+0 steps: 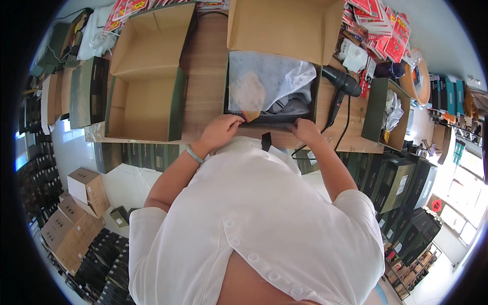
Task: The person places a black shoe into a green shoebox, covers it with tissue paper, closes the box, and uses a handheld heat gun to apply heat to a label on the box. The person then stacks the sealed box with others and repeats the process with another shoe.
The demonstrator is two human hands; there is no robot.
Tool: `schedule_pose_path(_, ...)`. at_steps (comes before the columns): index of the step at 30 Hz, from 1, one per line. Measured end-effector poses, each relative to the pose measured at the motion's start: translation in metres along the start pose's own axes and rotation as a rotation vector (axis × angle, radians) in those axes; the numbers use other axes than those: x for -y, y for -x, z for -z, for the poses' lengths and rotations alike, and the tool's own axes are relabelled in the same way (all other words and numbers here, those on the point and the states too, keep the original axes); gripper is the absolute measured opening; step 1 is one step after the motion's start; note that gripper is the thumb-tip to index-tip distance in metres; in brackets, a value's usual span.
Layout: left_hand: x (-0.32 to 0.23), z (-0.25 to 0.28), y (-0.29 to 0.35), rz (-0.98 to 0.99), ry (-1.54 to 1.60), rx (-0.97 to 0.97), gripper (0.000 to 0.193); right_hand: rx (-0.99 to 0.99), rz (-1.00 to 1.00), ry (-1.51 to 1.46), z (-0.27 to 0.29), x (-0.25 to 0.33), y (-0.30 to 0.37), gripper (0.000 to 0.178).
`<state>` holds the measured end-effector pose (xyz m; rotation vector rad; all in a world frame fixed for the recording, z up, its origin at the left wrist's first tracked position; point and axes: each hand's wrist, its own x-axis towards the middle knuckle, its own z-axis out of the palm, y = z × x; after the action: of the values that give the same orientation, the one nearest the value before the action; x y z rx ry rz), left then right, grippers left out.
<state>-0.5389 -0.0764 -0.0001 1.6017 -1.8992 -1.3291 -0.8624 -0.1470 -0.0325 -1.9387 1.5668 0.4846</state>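
Note:
An open shoe box (319, 96) with a dark green outside and brown inside stands in front of me, its lid (284, 25) folded back. Inside, a translucent white wrapping sheet (277, 71) partly covers grey footwear (297, 103) with a strap. A small tan-and-red piece (250, 116) lies at the near left corner. My left hand (223, 128) closes its fingers at the box's near left rim, beside that piece. My right hand (306, 131) has its fingers curled on the near wall, toward the right. The fingertips of both are partly hidden.
To the left stands another open box (145, 109) with a bare brown inside. A black hair dryer (343, 84) and its cord lie right of the shoe box. Farther right is a small green box (376, 109) holding crumpled wrapping. Red printed packets (396, 40) pile up behind.

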Motion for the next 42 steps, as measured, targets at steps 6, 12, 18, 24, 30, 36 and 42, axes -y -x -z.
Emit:
schedule_pose_path(6, 0.003, -0.035, -0.013, 0.035, -0.010, -0.089, 0.032, 0.199, 0.163, 0.086, -0.010, 0.000, -0.029, 0.051)
schedule_pose_path(12, -0.013, -0.034, -0.014, 0.037, -0.072, -0.046, 0.034, 0.051, 0.035, -0.158, -0.041, 0.000, -0.039, 0.038)
schedule_pose_path(18, -0.010, -0.039, -0.010, -0.023, -0.127, -0.108, 0.035, 0.018, 0.393, -0.264, -0.021, -0.017, -0.014, 0.019)
schedule_pose_path(24, -0.005, -0.035, -0.008, -0.090, -0.117, -0.093, 0.034, 0.343, 0.012, 0.044, -0.004, 0.045, -0.024, 0.044)
schedule_pose_path(30, 0.015, -0.021, -0.021, -0.174, -0.312, -0.078, 0.035, 0.103, -0.274, -0.152, -0.038, 0.096, -0.029, 0.039)
schedule_pose_path(36, 0.007, -0.008, -0.024, -0.085, -0.732, -0.515, 0.045, 0.038, 0.119, -0.533, -0.057, 0.064, -0.028, 0.026)
schedule_pose_path(42, 0.026, 0.004, -0.029, -0.214, -0.733, -0.289, 0.030, 0.099, 0.336, -0.339, -0.042, 0.058, -0.036, 0.026)
